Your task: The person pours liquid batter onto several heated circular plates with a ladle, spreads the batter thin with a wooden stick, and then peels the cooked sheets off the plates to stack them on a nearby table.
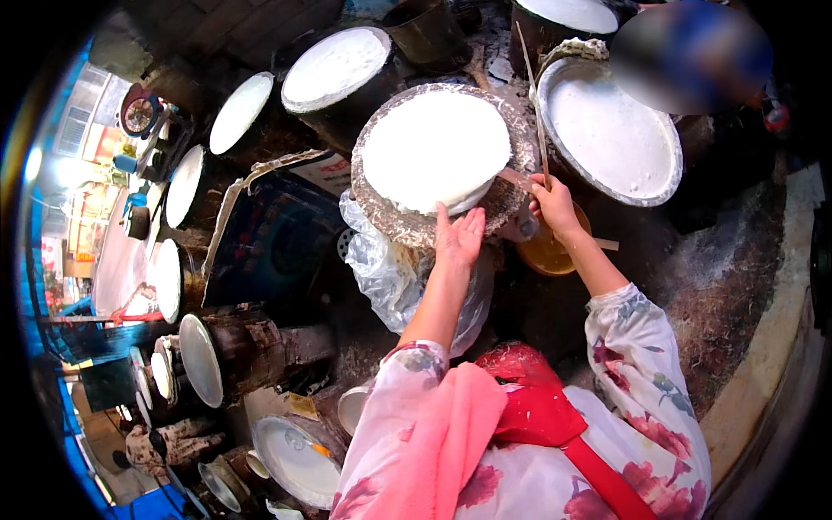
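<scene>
A thick round white mass (435, 149) lies on a wide round form (383, 214) whose rim is matted with pale fibres. At the mass's near edge, my left hand (460, 234) is palm up with the thumb apart, holding nothing. Whether its fingertips touch the mass is not clear. My right hand (552, 201) grips a flat scraper-like strip (517, 178), its tip by the mass's right edge. A long thin stick (538, 110) rises from the same hand. Below that hand, partly hidden, is a yellow basin (546, 257).
Crumpled clear plastic (390, 273) hangs under the form. To the right stands a large pan of white material (604, 130). White-topped drums (338, 68) line the far and left sides. A dark panel (276, 227) stands left; a blurred area (692, 58) covers the upper right.
</scene>
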`<state>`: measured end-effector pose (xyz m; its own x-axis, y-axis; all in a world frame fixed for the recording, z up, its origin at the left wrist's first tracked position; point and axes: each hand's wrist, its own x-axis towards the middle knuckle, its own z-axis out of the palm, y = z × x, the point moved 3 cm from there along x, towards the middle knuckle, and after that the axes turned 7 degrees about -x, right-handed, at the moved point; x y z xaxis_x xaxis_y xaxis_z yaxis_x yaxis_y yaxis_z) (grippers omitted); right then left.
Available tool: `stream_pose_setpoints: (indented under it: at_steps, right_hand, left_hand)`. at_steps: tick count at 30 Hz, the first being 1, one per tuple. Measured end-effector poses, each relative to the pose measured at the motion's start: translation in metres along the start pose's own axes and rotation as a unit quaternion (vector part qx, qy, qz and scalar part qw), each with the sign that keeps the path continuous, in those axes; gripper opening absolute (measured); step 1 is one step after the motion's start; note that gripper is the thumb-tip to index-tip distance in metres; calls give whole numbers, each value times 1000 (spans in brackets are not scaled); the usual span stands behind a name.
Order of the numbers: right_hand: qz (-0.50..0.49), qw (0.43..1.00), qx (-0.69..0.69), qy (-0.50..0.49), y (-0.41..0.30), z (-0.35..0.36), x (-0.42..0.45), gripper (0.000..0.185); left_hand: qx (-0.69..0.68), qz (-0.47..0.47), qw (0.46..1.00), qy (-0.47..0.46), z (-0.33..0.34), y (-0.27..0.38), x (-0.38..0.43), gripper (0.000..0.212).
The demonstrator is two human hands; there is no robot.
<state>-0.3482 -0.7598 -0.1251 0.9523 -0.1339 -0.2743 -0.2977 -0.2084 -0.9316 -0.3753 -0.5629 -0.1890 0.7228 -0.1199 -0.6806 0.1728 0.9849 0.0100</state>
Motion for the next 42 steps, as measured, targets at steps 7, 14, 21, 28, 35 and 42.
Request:
stream_pose_setpoints:
  at_steps: [7, 14, 21, 28, 35, 42]
  right_hand:
    - [31, 994, 98, -44, -24, -4, -9, 26]
    - [22, 994, 101, -34, 22, 1, -16, 24]
    - [-23, 994, 105, 1, 82, 1, -3, 34]
    - [-170, 971, -135, 99, 75, -18, -23, 31]
    - [-223, 946, -36, -235, 38, 85, -150, 28]
    - [-231, 776, -60, -584, 41, 242, -399, 23]
  left_hand:
    - [-74, 109, 991, 9, 19, 2, 19, 84]
    - [-71, 198, 977, 19, 39, 35, 38, 32]
    - [178, 428, 885, -55, 149, 97, -5, 30]
    - [241, 472, 826, -190, 145, 173, -279, 32]
    - [139, 593, 792, -25, -91, 139, -531, 40]
    - [90, 713, 644, 261, -323, 35, -762, 32]
